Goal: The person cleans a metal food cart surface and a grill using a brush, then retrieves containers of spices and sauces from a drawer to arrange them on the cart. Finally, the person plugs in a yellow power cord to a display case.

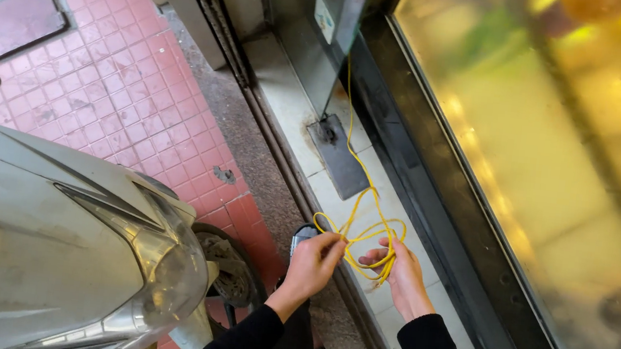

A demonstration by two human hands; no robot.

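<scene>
Work in hand: you were gathering a thin yellow cord (360,203) into loops, standing at a glass shopfront beside a parked scooter.

Left hand: your left hand (313,264) was closed in a narrow pinch on the cord, fingertips meeting where the strands crossed at the near side of the coil.

Right hand: your right hand (402,275) was half open, palm turned up, with the loops draped over its fingers and the lower ends of the coil hanging against them.

Where the cord was: a few loose loops sat between your two hands, just above the pale stone ledge (287,109). From the coil one strand ran up and away past the dark metal floor plate (338,154) and rose along the edge of the glass door (305,18).

Done, as I judged it: only a small part. The coil held a few turns, uneven and slack.

Left, as I judged it: most of it. The long strand up the door was not yet gathered in, and its far end was out of sight, so I could not tell how much cord remained or whether it was tied to anything.

Around you: the scooter (46,238) stood close on your left with its front wheel (226,266) near your knee, on red paving tiles (117,90). The window (561,164) on your right showed only yellow blur.
</scene>
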